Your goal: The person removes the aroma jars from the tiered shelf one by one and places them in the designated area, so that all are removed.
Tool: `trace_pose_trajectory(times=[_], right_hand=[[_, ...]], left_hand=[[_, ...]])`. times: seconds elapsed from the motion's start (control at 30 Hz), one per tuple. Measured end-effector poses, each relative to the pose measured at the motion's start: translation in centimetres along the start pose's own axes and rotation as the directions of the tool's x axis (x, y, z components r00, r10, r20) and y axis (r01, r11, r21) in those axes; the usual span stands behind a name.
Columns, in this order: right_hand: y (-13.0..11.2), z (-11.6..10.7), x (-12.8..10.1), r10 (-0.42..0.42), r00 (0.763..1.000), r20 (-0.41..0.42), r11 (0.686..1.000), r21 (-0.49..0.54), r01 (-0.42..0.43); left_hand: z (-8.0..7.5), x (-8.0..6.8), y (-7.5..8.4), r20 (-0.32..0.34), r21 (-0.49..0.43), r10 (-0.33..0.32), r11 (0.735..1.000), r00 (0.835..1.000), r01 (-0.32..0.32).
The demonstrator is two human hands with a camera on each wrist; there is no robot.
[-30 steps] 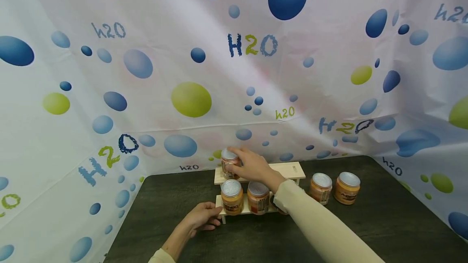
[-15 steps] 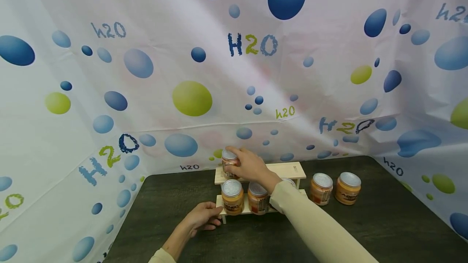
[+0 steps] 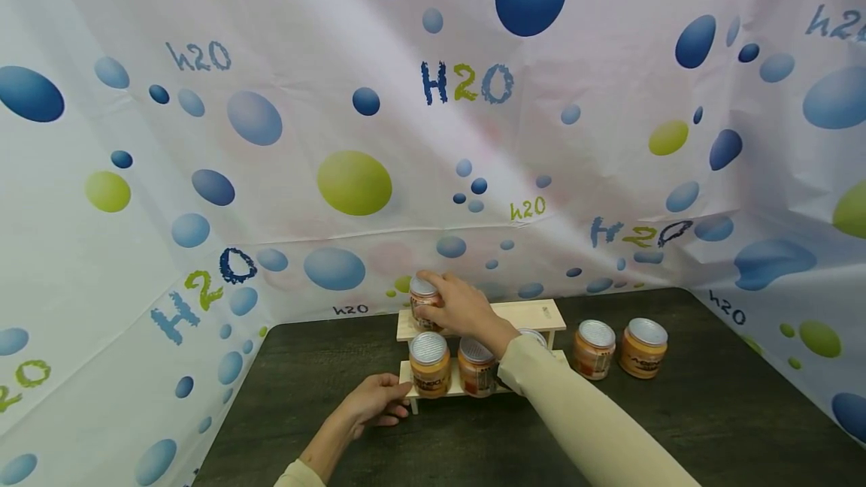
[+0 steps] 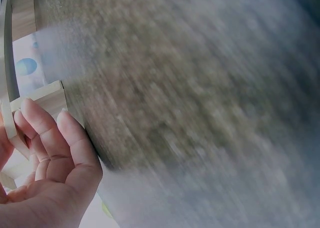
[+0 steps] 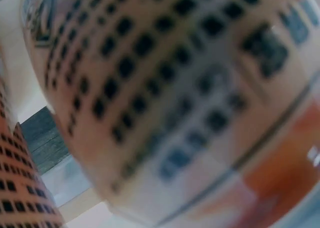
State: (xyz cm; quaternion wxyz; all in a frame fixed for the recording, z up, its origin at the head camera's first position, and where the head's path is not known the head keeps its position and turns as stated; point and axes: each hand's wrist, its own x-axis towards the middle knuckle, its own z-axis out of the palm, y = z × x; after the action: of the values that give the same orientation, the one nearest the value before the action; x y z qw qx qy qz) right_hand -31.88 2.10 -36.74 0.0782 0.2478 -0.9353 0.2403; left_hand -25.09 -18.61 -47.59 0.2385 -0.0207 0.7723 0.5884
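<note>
My right hand (image 3: 467, 310) grips a small orange jar (image 3: 422, 307) with a silver lid, at the left end of the raised rear wooden shelf (image 3: 531, 314). My left hand (image 3: 372, 400) holds the left end of the lower front shelf (image 3: 405, 373); in the left wrist view its fingers (image 4: 47, 133) curl beneath the pale board (image 4: 42, 95). On that front shelf stand an orange jar (image 3: 429, 367), a second jar (image 3: 477, 368) and a third jar (image 3: 534, 336), mostly hidden by the right sleeve. A blurred printed jar (image 5: 175, 102) fills the right wrist view.
Two more orange jars, a nearer one (image 3: 594, 350) and one farther right (image 3: 643, 349), stand on the dark table (image 3: 304, 352) right of the shelves. A white sheet (image 3: 433, 171) with blue and green spots hangs close behind the table.
The right forearm has shifted slightly left, so more of the third front jar's lid and the front shelf's right end show. The left hand stays put.
</note>
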Motion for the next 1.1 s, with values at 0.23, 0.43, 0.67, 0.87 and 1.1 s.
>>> trace_pose_trajectory(times=[0.23, 0.43, 0.67, 0.87, 1.1], right_hand=[[0.0, -0.3, -0.2, -0.001, 1.0, 0.008, 1.0, -0.022, 0.001], [0.1, -0.7, -0.2, -0.013, 1.0, 0.01, 0.998, -0.054, 0.013], [0.5, -1.8, -0.7, -0.017, 1.0, -0.026, 1.0, -0.021, 0.016], [1.0, -3.2, -1.4, -0.015, 0.998, -0.059, 1.0, 0.014, 0.016], [1.7, -4.6, -2.1, 0.028, 0.998, -0.059, 0.999, 0.033, -0.026]], left_hand=[[0.1, 0.0, 0.1, 0.004, 0.009, -0.009, 1.0, 1.0, 0.009], [0.1, 0.1, 0.1, -0.01, 0.014, -0.022, 1.0, 1.0, 0.023], [0.2, 0.0, 0.1, -0.012, 0.021, -0.016, 1.0, 1.0, 0.016], [0.2, 0.1, 0.0, -0.011, 0.015, -0.017, 1.0, 1.0, 0.017], [0.2, 0.1, 0.0, -0.014, 0.015, -0.02, 1.0, 1.0, 0.02]])
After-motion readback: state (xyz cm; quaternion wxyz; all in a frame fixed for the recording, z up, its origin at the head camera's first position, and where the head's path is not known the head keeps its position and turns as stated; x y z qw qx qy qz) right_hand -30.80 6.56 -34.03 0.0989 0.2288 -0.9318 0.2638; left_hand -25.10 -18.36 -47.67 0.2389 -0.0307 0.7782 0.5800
